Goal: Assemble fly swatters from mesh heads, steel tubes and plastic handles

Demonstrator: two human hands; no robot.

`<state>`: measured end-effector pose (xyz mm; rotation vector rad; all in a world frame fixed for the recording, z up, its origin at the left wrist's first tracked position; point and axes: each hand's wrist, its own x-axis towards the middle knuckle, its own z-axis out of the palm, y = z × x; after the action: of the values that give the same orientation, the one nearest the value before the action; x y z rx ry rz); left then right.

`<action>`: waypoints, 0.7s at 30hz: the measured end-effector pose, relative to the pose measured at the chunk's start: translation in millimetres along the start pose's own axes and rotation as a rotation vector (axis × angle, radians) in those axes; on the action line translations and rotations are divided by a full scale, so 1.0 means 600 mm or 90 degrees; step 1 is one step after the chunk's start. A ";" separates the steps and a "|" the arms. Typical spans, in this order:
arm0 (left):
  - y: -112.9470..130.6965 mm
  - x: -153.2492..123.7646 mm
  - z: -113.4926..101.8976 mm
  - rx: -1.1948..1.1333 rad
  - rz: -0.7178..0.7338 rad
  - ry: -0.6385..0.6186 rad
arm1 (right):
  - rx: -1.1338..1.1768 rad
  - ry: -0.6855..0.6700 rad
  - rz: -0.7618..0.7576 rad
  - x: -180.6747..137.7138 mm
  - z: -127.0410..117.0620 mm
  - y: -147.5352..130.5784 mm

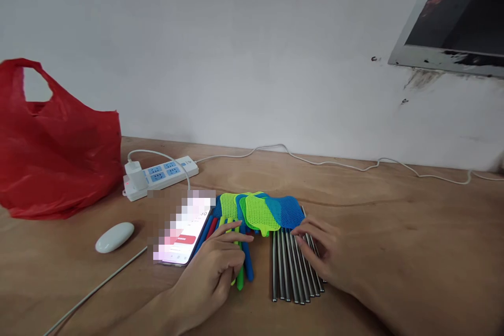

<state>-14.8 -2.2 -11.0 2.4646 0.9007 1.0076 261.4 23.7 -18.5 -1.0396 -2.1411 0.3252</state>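
Fly swatter heads of green-yellow mesh (262, 212) and blue mesh (289, 211) lie overlapping in a pile at the table's middle. Below them, a row of shiny metal rods (289, 268) points toward me. My right hand (318, 247) hovers at the rods' right side, fingers curved, with a gap between thumb and forefinger near the blue mesh's lower edge. Coloured plastic handles in blue (248, 262), green (240, 278) and red (211, 227) lie left of the rods. Over these rests my left hand (220, 260), its fingers stretched out; it partly hides them.
A lit phone (185, 236) lies left of the handles, partly blurred. Farther left are a white mouse (114, 237), a white power strip (161, 174) with a plugged charger (136, 175), and a red plastic bag (59, 152). A thin white cable (331, 164) runs along the wall.
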 end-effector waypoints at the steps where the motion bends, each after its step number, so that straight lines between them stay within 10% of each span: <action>1: -0.001 -0.001 0.001 0.003 0.001 0.004 | -0.015 -0.027 -0.034 -0.001 0.001 -0.006; 21: 0.002 -0.001 0.001 0.032 0.005 -0.030 | -0.088 -0.165 -0.153 -0.009 0.012 -0.038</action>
<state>-14.0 -3.7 -11.3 2.5239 0.9124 0.9356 245.0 5.6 -14.9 -0.8385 -2.5223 0.2082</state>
